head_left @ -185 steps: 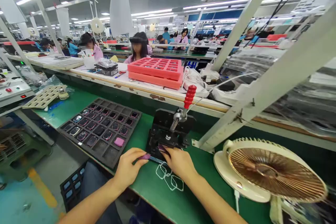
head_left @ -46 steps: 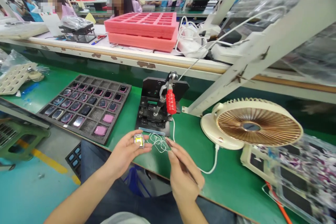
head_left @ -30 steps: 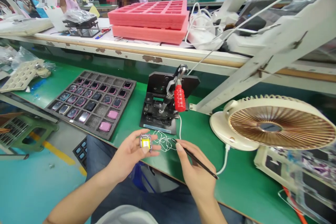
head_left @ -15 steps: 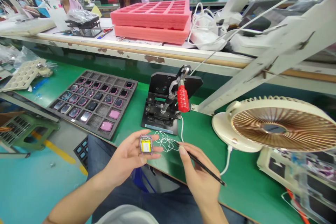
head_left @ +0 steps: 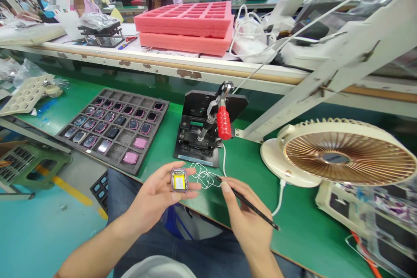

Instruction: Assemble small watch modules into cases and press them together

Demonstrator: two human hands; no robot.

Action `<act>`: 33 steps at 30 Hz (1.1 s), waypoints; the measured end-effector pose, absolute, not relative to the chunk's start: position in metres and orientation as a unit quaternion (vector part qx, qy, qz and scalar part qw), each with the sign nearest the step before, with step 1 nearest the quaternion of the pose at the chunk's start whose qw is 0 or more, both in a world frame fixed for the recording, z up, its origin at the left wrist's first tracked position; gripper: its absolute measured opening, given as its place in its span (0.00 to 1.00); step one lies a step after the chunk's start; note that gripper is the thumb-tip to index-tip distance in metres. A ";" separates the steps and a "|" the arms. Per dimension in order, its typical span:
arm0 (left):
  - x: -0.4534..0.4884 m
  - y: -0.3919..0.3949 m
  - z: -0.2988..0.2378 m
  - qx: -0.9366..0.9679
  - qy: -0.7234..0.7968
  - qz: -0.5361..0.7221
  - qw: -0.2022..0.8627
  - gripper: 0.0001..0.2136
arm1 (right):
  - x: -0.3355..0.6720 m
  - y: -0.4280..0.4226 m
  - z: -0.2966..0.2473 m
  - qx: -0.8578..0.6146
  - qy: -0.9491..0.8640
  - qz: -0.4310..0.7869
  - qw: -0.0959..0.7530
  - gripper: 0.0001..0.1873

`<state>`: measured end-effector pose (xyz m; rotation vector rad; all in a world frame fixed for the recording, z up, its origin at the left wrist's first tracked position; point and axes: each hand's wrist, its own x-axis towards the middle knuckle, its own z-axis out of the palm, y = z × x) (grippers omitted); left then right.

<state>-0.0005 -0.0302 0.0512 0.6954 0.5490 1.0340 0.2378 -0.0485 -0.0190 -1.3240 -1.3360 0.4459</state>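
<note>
On the fingers of my left hand (head_left: 159,195) rests an open smartwatch case (head_left: 179,180), its purple frame showing a yellow-edged battery inside. My thumb lies along its lower edge. My right hand (head_left: 249,213) is closed around a slim black pen-like tool, perhaps tweezers (head_left: 256,210), whose tip points toward the watch but stays apart from it. A tangle of thin white cable (head_left: 203,176) lies on the bench between the hands. Behind it stands a black clamp fixture (head_left: 198,130) with a red-handled toggle lever (head_left: 223,124).
A dark foam tray (head_left: 114,126) holding several watch cases lies at left on the green bench (head_left: 241,165). To the right stands a cream fan (head_left: 345,154). Red foam trays (head_left: 184,26) are stacked on the shelf above. A slanted white post (head_left: 306,76) rises at right. Co-workers sit beyond.
The view has shifted slightly, so most things sit a little further left. Both hands keep the same hold on the watch case and the black tool.
</note>
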 end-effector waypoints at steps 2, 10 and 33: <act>0.000 -0.030 0.051 0.319 0.254 0.480 0.777 0.25 | 0.238 -0.049 -0.019 -0.564 -0.567 0.191 0.569 0.04; 0.000 -0.031 0.054 0.312 0.273 0.477 0.775 0.23 | 0.240 -0.052 -0.017 -0.569 -0.566 0.205 0.560 0.05; 0.014 -0.039 0.058 0.419 0.360 0.423 0.718 0.18 | 0.203 -0.049 0.037 -0.500 -0.571 0.438 0.482 0.16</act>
